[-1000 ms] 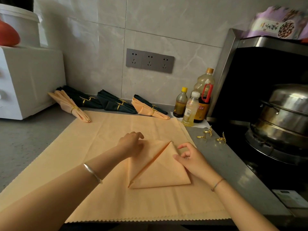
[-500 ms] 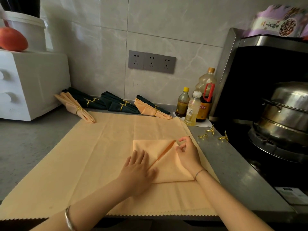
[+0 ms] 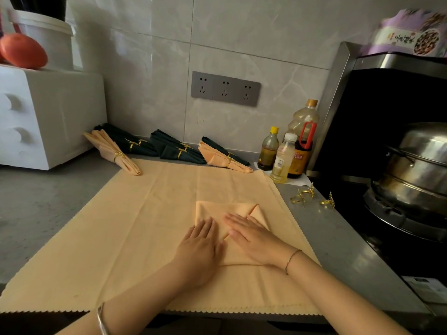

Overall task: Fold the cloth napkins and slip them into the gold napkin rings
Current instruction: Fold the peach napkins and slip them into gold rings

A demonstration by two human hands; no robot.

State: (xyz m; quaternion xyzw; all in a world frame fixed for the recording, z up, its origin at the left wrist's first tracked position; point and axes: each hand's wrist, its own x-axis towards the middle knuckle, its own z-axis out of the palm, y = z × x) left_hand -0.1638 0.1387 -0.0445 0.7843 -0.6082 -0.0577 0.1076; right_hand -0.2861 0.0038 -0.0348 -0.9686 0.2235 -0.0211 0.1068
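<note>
The half-folded peach napkin [image 3: 217, 210] lies on a larger cloth [image 3: 145, 226] spread over the bench [image 3: 36, 204]. The left hand [image 3: 198, 247] and right hand [image 3: 254, 238] lie flat on the napkin side by side, fingers straight and gripping nothing. Right of the napkin, off the cloth, loose gold rings [image 3: 302, 195] lie on the bench. Behind the napkin, ringed napkins [image 3: 169, 148] line the wall, with bottles [image 3: 285, 155] at its far right.
</note>
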